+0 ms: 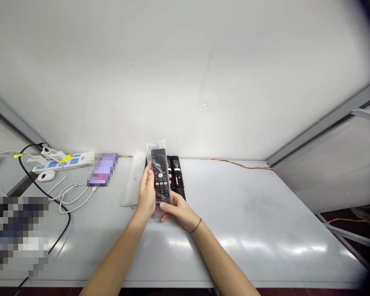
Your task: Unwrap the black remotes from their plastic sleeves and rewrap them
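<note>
A black remote control (pixel 160 166) inside a clear plastic bag (pixel 156 145) is held above the table, its button side facing me. My left hand (pixel 147 191) grips it along the left edge, thumb on the front. At the lower right, my right hand (pixel 180 211) pinches the bag's bottom end, thumb in front and fingers behind. Right behind them lie black remotes (pixel 176 168) face down, one with its battery compartment uncovered; the held remote partly covers them. To the left of my hands, clear plastic bags (pixel 133 181) lie flat on the table.
A blurred phone (pixel 103 169) lies left of the bags, with a coiled white cable (pixel 69 196) beside it. Farther left are a power strip (pixel 77 160), a white earbud case (pixel 46 176) and a black cord (pixel 68 222). A white wall (pixel 203 82) rises behind the grey table (pixel 249 230).
</note>
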`<state>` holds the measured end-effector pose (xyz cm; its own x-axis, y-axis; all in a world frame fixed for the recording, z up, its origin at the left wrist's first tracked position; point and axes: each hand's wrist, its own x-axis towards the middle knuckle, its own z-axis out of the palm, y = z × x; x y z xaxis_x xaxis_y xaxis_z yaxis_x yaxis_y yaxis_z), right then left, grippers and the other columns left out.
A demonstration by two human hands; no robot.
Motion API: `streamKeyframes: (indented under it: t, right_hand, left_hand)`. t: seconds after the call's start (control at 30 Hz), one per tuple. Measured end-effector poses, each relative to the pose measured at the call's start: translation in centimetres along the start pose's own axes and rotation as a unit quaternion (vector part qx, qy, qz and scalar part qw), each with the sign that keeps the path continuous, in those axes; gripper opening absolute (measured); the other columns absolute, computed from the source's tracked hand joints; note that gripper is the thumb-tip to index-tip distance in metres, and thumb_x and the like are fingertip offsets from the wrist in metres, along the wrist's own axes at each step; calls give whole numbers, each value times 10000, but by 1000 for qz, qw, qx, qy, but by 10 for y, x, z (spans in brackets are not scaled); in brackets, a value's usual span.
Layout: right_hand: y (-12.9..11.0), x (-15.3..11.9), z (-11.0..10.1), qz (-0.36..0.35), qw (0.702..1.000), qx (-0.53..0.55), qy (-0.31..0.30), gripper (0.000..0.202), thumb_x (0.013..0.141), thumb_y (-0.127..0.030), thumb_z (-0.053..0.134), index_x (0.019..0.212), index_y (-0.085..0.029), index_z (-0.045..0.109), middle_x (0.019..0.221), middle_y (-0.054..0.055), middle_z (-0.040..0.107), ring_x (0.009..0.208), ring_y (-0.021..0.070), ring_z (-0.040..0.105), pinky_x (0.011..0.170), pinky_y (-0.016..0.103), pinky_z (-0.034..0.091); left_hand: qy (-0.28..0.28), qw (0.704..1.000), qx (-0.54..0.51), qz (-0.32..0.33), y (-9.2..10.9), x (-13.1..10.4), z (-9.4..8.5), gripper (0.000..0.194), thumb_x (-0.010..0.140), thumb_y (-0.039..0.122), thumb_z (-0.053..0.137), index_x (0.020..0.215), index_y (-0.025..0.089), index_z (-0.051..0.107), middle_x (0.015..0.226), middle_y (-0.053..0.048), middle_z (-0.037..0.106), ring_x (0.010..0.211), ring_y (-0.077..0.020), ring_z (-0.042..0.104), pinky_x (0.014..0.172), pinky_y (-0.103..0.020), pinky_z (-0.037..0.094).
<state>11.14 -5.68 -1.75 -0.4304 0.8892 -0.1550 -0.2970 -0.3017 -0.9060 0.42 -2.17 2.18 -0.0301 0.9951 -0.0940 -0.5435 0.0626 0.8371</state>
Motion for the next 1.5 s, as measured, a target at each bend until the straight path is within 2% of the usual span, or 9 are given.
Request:
streamKeyframes:
  t: [0.13, 0.27, 0.43, 0.63, 0.77, 1.03, 1.2, 1.33, 1.5]
  right_hand:
    - [4, -1, 5, 33, 999, 33, -19, 430, 711, -331, 753, 1057, -174, 553, 886, 39, 657, 745, 173, 668, 564, 270, 572]
    - [3, -3, 7, 44, 998, 9, -34, 353, 733, -357, 728, 975, -157, 567, 851, 33, 627, 664, 152, 644, 491, 252, 546]
    - [1, -4, 8, 23, 997, -68, 1, 362, 760, -358, 700, 1029, -193, 524, 722, -20, 600, 537, 113, 591, 486, 244, 508]
    - [7, -4, 7, 33, 994, -103, -29, 501, 763, -336, 700, 1183, -225, 451, 656, -59, 563, 505, 103, 561, 498, 245, 490]
    - [5, -6, 9, 55, 991, -111, -43, 453, 753, -335, 702, 1127, -228, 471, 726, -44, 577, 503, 88, 551, 454, 215, 462]
    - [-6, -13, 4, 93, 984, -135, -66, 362, 739, -316, 702, 1012, -206, 491, 741, -21, 609, 476, 83, 543, 417, 204, 442]
    - [-25, -17, -14, 22, 995, -98, 31, 359, 743, -353, 696, 987, -198, 482, 758, 1, 618, 490, 93, 539, 418, 219, 441]
    - [-31, -16, -30, -27, 987, -71, 142, 324, 720, -374, 708, 888, -193, 499, 738, 9, 618, 491, 98, 532, 404, 220, 419]
    - [-27, -11, -39, -25, 972, -17, 234, 345, 665, -369, 747, 823, -187, 500, 707, -3, 603, 500, 95, 535, 399, 206, 396]
  left_hand:
    - [27, 999, -31, -6, 5, -1, 1, 591, 851, 505, 527, 1372, 252, 408, 945, -69, 715, 813, -180, 689, 713, -286, 542]
    - [44, 997, -68, -9, 12, 0, 2, 581, 844, 503, 536, 1356, 249, 434, 1061, -78, 691, 815, -178, 683, 711, -277, 532]
    - [25, 993, -40, -111, 5, 5, 0, 481, 852, 530, 479, 1027, 113, 642, 989, -120, 698, 776, -187, 678, 699, -291, 534]
    - [70, 994, -74, -26, 14, 9, -3, 419, 877, 454, 476, 1200, 189, 523, 910, -61, 699, 666, -159, 670, 634, -282, 525]
    - [128, 987, -100, 19, 29, 28, -22, 328, 903, 417, 442, 1121, 203, 561, 911, -45, 697, 659, -138, 662, 642, -261, 519]
    - [263, 948, -173, 52, 54, 73, -89, 321, 951, 224, 310, 823, 169, 599, 734, -7, 661, 657, -75, 626, 670, -166, 503]
    - [226, 973, 18, -44, 59, 70, -98, 121, 833, 102, 500, 883, 156, 596, 690, 6, 628, 556, -87, 617, 554, -178, 503]
    - [135, 967, 196, -95, 54, 75, -90, 278, 763, 79, 591, 1030, 156, 592, 698, 8, 605, 541, -116, 621, 571, -241, 528]
    - [79, 946, 302, -83, 45, 89, -95, 575, 744, 102, 628, 1289, 170, 457, 676, 21, 591, 570, -117, 606, 620, -246, 502]
